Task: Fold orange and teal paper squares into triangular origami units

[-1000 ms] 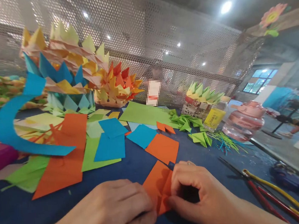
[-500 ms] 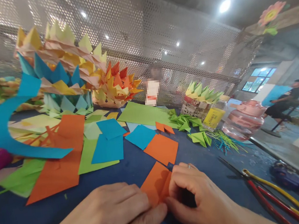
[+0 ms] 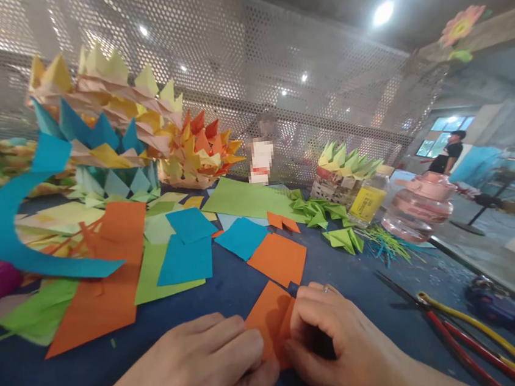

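1. Moved since the earlier frame: fingers of the left hand [image 3: 202,364], drawn back slightly from the right thumb; also a background person [image 3: 453,151], then seated, now upright at the far right. No clear shift noted in the right hand [image 3: 340,325].
2. Location of the orange sheet [image 3: 263,312]: on the dark blue table [image 3: 230,288], low in the view, between both hands, with its far corner near an orange square [image 3: 280,258].
3. State of the hands: right, pinching the raised right side of the sheet between thumb and curled fingers; left, fingers bent and bunched, touching the lower left part. Left thumb hidden; cannot tell whether pinching or only pressing.
4. Handling, as judged: very light, thin, stiff enough to keep a crease, little risk of slipping, easily bent or torn under a hard pull. Best held by the edges or close to the fold, with light fingertip pressure.
5. Appearance: plain bright orange, matte, straight-edged, folded up along the right side, darkened in the middle by finger shadows. Lower edge partly covered by fingers; full outline not verifiable.
6. Also noted: scissors [image 3: 422,300], lying open to the right, apart from the right hand.
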`<control>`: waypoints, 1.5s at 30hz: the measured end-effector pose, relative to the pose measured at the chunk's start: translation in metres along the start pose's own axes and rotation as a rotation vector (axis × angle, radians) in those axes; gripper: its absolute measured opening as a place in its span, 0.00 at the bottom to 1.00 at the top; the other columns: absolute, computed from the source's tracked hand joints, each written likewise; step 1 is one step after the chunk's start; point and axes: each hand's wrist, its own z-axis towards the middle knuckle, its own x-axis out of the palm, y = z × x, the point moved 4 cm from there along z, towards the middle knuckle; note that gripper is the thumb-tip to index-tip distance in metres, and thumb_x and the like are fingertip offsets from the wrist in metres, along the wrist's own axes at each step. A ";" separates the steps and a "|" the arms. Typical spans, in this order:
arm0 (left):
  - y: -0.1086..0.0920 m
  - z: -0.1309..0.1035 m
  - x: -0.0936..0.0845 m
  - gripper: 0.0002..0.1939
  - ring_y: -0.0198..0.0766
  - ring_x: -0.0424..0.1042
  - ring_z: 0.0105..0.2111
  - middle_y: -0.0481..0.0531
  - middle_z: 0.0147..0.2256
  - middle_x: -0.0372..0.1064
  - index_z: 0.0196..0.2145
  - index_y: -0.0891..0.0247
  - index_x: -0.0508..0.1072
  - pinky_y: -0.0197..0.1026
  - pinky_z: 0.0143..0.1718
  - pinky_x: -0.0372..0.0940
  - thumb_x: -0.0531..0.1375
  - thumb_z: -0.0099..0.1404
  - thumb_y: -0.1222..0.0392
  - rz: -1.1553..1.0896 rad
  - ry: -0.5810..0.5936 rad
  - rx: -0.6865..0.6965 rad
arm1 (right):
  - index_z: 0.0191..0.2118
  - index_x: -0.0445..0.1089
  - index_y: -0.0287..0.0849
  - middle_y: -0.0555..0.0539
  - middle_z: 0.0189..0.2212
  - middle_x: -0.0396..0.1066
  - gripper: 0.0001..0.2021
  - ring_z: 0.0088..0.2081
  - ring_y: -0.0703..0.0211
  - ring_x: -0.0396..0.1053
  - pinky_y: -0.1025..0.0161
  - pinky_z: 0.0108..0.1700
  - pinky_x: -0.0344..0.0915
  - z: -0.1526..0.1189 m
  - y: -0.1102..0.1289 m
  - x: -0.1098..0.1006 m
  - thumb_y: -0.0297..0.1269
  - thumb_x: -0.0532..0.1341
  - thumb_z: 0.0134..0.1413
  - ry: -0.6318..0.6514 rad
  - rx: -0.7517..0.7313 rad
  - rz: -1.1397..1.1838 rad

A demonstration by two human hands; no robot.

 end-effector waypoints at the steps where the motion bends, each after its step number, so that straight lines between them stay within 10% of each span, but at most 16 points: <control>1: 0.000 0.002 -0.001 0.16 0.33 0.63 0.21 0.44 0.22 0.63 0.36 0.58 0.72 0.35 0.22 0.58 0.47 0.72 0.69 0.008 0.014 -0.001 | 0.23 0.58 0.42 0.56 0.21 0.64 0.11 0.26 0.66 0.61 0.64 0.32 0.53 0.000 0.000 0.000 0.23 0.60 0.46 -0.001 -0.004 -0.002; 7: 0.000 0.009 -0.015 0.19 0.32 0.62 0.19 0.45 0.20 0.62 0.22 0.62 0.66 0.37 0.20 0.55 0.49 0.68 0.73 0.038 -0.040 0.015 | 0.24 0.59 0.42 0.56 0.22 0.64 0.11 0.26 0.66 0.61 0.64 0.31 0.53 0.000 0.002 -0.003 0.21 0.61 0.44 0.002 0.010 -0.011; 14: 0.004 -0.006 -0.008 0.12 0.38 0.70 0.32 0.51 0.30 0.68 0.39 0.57 0.75 0.37 0.35 0.68 0.54 0.70 0.50 -0.073 0.078 -0.084 | 0.28 0.62 0.43 0.53 0.27 0.68 0.10 0.29 0.61 0.64 0.61 0.34 0.58 0.000 0.008 -0.004 0.28 0.66 0.49 0.008 0.095 -0.005; 24: 0.008 -0.009 -0.001 0.16 0.36 0.69 0.30 0.49 0.29 0.67 0.38 0.59 0.72 0.34 0.32 0.66 0.48 0.73 0.52 -0.129 0.082 -0.033 | 0.37 0.65 0.45 0.51 0.37 0.69 0.11 0.40 0.58 0.66 0.59 0.43 0.61 0.000 0.006 -0.015 0.21 0.61 0.51 0.236 0.301 0.097; 30: 0.010 -0.002 -0.019 0.05 0.35 0.72 0.34 0.47 0.34 0.72 0.37 0.58 0.70 0.35 0.34 0.65 0.54 0.70 0.64 -0.263 0.052 -0.127 | 0.35 0.64 0.44 0.53 0.36 0.69 0.12 0.41 0.61 0.65 0.59 0.47 0.58 -0.001 0.008 -0.016 0.17 0.58 0.52 0.251 0.192 0.123; 36: 0.023 0.003 -0.023 0.25 0.33 0.67 0.52 0.49 0.53 0.64 0.49 0.56 0.65 0.32 0.50 0.62 0.44 0.62 0.79 -0.215 0.174 -0.234 | 0.34 0.65 0.44 0.54 0.35 0.71 0.12 0.38 0.62 0.66 0.60 0.46 0.57 -0.005 0.006 -0.013 0.16 0.57 0.52 0.188 0.146 0.143; 45: 0.026 0.007 -0.018 0.10 0.33 0.66 0.44 0.47 0.42 0.67 0.34 0.61 0.69 0.36 0.46 0.59 0.53 0.69 0.72 -0.453 0.285 -0.246 | 0.32 0.70 0.41 0.51 0.32 0.71 0.11 0.35 0.63 0.67 0.63 0.41 0.60 -0.006 0.008 -0.014 0.19 0.56 0.55 0.046 -0.120 0.097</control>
